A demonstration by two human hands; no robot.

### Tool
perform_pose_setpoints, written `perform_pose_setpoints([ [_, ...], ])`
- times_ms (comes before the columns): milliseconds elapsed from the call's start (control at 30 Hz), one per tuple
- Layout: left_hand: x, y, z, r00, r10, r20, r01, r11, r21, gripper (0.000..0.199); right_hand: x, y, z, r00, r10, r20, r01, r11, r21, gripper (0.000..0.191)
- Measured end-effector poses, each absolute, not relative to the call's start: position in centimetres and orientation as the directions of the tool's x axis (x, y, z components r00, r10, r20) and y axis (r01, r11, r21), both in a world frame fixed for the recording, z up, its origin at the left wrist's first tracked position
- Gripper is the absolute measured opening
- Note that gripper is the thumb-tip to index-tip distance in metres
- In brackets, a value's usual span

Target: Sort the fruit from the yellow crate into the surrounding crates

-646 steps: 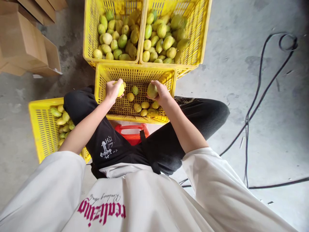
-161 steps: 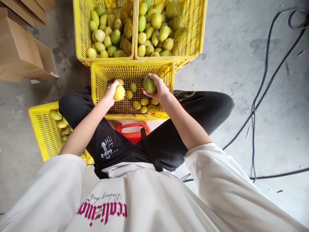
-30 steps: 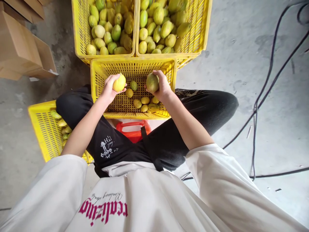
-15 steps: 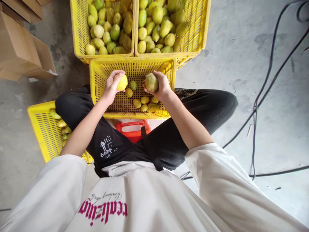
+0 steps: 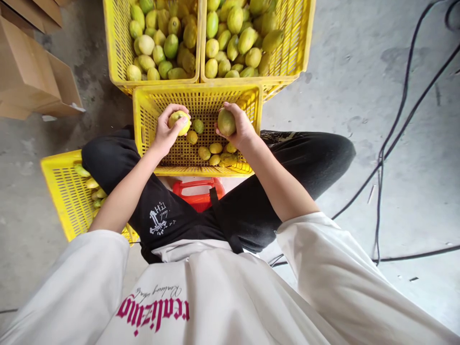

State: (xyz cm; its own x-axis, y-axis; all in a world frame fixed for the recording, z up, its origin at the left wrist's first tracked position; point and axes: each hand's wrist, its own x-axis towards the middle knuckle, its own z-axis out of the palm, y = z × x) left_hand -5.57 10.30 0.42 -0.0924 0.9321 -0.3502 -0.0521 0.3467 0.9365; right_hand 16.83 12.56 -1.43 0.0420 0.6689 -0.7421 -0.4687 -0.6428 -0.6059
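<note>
left hand (image 5: 166, 128) clamped on bright-yellow oval fruit (image 5: 175, 118), right hand (image 5: 242, 128) on dull-green rounded fruit (image 5: 226, 122), both over yellow slotted plastic crate (image 5: 196, 88). right grip seemed shallow; slip risked bruising small yellowish fruits (image 5: 204, 153) below.

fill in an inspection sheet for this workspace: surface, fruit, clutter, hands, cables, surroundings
Surface: patchy grey concrete floor
Fruit: loose yellow-green rounded fruits inside the yellow perforated plastic crate
Clutter: small dark scrap on the floor at right
Hands: bare left hand grips a yellow rounded fruit; bare right hand grips a dull green rounded fruit
Cables: black cables cross on the floor at right
Surroundings: two yellow slatted plastic crates of fruit ahead, a third crate at left, brown cardboard boxes ahead-left
</note>
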Motion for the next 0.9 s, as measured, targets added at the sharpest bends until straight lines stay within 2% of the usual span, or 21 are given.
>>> perform_pose_setpoints([
  [167, -6.0, 10.5, 0.0, 0.005, 0.948, -0.317, -0.068, 0.316, 0.946, 0.048, 16.8, 12.4, -0.2, 0.031, 0.668, -0.744, -0.510, -0.629, -0.586, 0.046],
  [333, -6.1, 10.9, -1.3, -0.088, 0.926, -0.367, -0.206, 0.343, 0.916, 0.038, 16.8, 12.5, -0.3, -0.015, 0.653, -0.757, -0.506, -0.658, -0.558, 0.055],
  [433, -6.2, 11.1, -1.4, -0.066, 0.911, -0.407, -0.243, 0.381, 0.892, 0.043, 16.8, 12.5, -0.4, -0.027, 0.639, -0.769, -0.502, -0.673, -0.542, 0.057],
  [533, -6.4, 11.1, -1.0, -0.091, 0.891, -0.445, -0.227, 0.417, 0.880, 0.047, 16.7, 12.5, -0.3, -0.025, 0.626, -0.780, -0.480, -0.692, -0.539, 0.056],
  [733, -6.2, 10.9, -0.2, -0.036, 0.912, -0.408, -0.210, 0.392, 0.896, 0.034, 16.7, 12.5, -0.6, -0.036, 0.629, -0.777, -0.500, -0.685, -0.531, 0.051],
  [900, -5.3, 11.1, 1.0, -0.087, 0.878, -0.471, -0.196, 0.449, 0.872, 0.039, 16.7, 12.4, -0.6, -0.033, 0.650, -0.759, -0.483, -0.675, -0.557, 0.053],
])
